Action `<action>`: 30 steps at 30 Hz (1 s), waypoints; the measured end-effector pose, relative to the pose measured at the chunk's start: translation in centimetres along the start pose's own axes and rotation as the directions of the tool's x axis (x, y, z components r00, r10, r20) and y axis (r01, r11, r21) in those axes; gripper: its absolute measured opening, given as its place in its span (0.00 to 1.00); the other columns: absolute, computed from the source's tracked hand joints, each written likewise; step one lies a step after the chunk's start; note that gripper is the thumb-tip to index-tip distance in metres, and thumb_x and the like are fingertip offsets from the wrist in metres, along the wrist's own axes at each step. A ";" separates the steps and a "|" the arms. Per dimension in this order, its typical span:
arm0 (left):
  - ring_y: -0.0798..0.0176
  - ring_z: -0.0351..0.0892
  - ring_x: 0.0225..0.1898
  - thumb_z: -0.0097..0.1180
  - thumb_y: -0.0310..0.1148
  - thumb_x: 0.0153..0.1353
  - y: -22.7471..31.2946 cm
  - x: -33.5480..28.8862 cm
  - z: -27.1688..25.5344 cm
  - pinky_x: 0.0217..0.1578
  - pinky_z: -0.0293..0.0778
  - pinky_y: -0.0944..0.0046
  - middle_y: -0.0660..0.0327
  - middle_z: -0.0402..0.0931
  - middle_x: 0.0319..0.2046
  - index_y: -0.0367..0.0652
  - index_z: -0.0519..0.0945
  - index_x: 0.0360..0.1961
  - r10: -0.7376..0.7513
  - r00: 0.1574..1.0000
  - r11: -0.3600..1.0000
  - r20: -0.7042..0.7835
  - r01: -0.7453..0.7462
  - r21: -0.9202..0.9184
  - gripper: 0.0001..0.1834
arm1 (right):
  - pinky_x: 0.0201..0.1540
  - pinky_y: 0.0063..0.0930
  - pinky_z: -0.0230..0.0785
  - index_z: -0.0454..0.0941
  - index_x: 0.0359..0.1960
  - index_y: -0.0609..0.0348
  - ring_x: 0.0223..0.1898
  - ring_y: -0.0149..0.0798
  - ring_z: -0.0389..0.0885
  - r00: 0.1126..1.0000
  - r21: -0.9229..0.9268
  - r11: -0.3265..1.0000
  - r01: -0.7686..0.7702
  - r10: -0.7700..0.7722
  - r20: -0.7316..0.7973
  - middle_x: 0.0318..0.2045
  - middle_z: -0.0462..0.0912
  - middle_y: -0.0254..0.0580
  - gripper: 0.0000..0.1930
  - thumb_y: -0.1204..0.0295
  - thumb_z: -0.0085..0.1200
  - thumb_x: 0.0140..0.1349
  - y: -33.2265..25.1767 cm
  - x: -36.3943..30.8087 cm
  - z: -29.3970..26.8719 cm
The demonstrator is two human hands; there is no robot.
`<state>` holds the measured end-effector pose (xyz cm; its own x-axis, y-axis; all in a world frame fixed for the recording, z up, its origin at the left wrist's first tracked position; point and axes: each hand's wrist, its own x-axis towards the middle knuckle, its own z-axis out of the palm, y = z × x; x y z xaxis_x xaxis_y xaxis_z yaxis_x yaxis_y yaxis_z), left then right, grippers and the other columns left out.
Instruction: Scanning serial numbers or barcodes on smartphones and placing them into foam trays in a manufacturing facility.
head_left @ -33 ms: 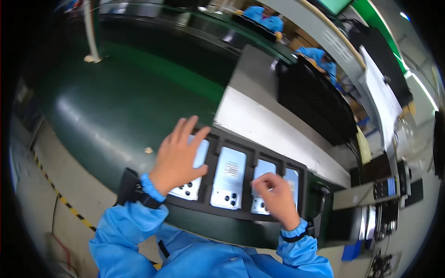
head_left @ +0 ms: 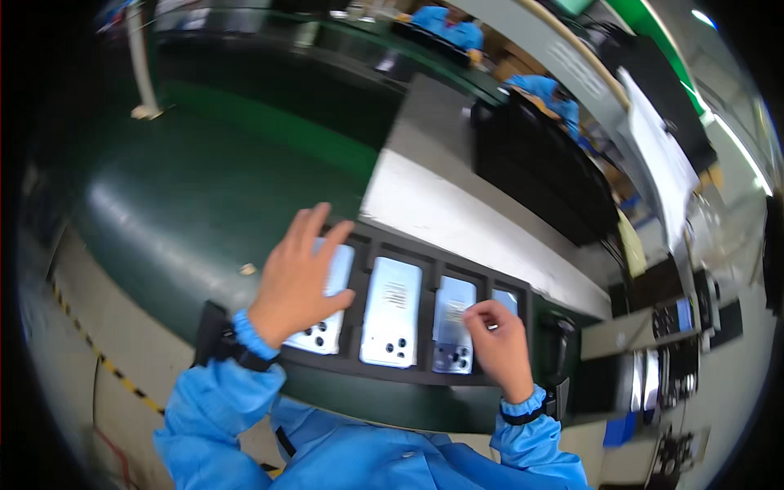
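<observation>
A black tray (head_left: 349,347) with compartments lies in front of me, holding several light-blue smartphones with their backs up. My left hand (head_left: 296,282) rests with spread fingers over the leftmost phone (head_left: 336,273) and covers much of it. To its right lies a second phone (head_left: 390,306), fully in view, with a printed patch and a camera cluster. My right hand (head_left: 500,343), thumb and forefinger pinched, is at the right edge of the third phone (head_left: 453,314), whose camera end looks darker. Anything in the pinch is too small to make out. Behind that hand, a fourth phone (head_left: 506,300) is partly hidden.
The tray sits on a dark green bench (head_left: 171,212). Beyond it are a white-and-grey panel (head_left: 441,200) and a large black bin-like object (head_left: 535,167). Equipment (head_left: 637,376) stands at the right. Two people in blue (head_left: 447,28) work farther back.
My right hand has shifted rightward off the third phone, uncovering more of its back and cameras. The left hand stays over the leftmost phone. The whole view has shifted slightly.
</observation>
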<state>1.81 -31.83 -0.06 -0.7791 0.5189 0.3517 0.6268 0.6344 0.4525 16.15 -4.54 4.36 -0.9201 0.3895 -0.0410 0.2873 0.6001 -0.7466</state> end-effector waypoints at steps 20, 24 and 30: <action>0.62 0.79 0.51 0.60 0.40 0.65 -2.7 -6.9 -4.4 0.55 0.74 0.62 0.52 0.78 0.51 0.28 0.70 0.59 -0.592 0.735 0.168 0.331 0.515 -0.841 0.30 | 0.51 0.40 0.78 0.57 0.70 0.55 0.55 0.39 0.79 0.989 0.953 0.285 -0.107 0.133 0.072 0.59 0.75 0.44 0.34 0.66 0.60 0.66 6.2 -9.0 -9.7; 0.64 0.79 0.51 0.56 0.37 0.67 3.0 -4.6 -2.5 0.52 0.75 0.63 0.57 0.76 0.53 0.35 0.67 0.64 -0.459 0.877 0.251 0.141 0.280 -0.927 0.28 | 0.54 0.43 0.78 0.49 0.71 0.52 0.58 0.44 0.77 0.970 0.982 0.065 0.175 0.159 -0.183 0.61 0.71 0.47 0.38 0.72 0.61 0.65 3.0 -6.6 -6.0; 0.60 0.74 0.56 0.59 0.51 0.67 10.7 3.5 1.6 0.54 0.73 0.62 0.52 0.70 0.60 0.34 0.53 0.73 -0.226 0.974 0.302 -0.011 0.059 -0.951 0.45 | 0.38 0.34 0.85 0.53 0.66 0.56 0.47 0.42 0.84 0.898 0.906 0.301 0.297 0.236 -0.372 0.55 0.75 0.50 0.34 0.73 0.61 0.63 0.9 -2.5 -7.0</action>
<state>5.77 -22.32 4.70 -0.9006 0.3558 0.2497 0.1323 -0.3227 0.9372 20.61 -0.03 8.44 -0.6590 0.7513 0.0339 -0.4278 -0.3374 -0.8385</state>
